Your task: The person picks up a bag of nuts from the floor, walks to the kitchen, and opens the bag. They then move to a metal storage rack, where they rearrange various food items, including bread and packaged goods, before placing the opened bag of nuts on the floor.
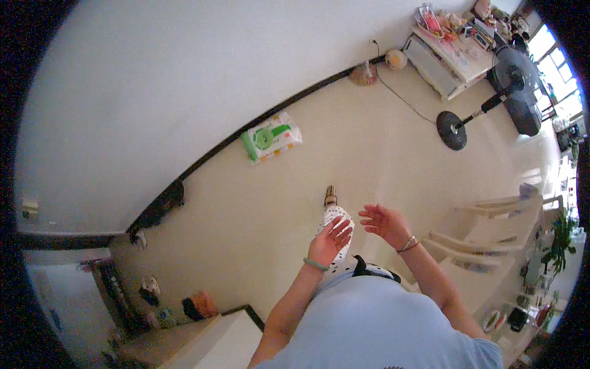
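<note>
Both of my hands are raised in front of my body, apart from each other and holding nothing. My left hand (331, 241), with a green bangle at its wrist, has its fingers stretched out above my dotted trouser leg (337, 216). To its right, my right hand (385, 224) is open too, fingers spread, and thin bands circle that wrist. One foot in a strapped sandal (330, 195) steps forward on the pale floor. Beyond it, by the wall, lies a white and green plastic package (272, 138); neither hand touches it.
A black standing fan (453, 130) trails a cable along the floor. White drawers (439, 61) loaded with clutter, a ball (396, 59) and a bag (364, 74) line the far wall. Pale wooden chairs (485, 237) stand at the right. Shoes (149, 290) lie at the lower left.
</note>
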`<state>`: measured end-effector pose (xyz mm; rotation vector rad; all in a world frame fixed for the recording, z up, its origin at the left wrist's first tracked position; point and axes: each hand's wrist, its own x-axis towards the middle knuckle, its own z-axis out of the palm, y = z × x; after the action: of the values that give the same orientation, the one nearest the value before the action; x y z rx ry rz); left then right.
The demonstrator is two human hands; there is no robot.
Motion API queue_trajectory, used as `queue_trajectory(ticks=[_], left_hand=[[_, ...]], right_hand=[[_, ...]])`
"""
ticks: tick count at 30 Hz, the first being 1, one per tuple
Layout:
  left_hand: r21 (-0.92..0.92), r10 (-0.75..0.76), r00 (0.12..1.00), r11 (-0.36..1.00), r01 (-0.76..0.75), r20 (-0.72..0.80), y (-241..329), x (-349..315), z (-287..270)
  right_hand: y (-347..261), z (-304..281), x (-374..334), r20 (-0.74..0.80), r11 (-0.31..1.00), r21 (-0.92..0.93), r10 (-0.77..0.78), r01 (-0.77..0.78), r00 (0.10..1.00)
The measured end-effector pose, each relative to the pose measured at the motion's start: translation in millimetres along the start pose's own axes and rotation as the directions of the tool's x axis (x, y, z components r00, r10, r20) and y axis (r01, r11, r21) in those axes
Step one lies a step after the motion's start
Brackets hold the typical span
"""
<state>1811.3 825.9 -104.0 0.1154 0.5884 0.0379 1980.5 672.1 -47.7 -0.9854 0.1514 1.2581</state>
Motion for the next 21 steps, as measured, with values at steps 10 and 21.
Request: queue_trajectory(ticks=[10, 21], left_hand=[[0.131, -0.030, 0.999, 0.991, 0.028, 0.020, 104, 199, 149], [0.016, 0.049, 0.967, 0.999, -0.047, -0.249, 118, 389, 194]], right_hand=[[-178, -33, 112, -0.179, 0.993, 0.097, -0.050, 0.068, 0.983], [-346, -136, 267, -0.205, 0.980, -0.065, 0.172, -0.189, 0.963]])
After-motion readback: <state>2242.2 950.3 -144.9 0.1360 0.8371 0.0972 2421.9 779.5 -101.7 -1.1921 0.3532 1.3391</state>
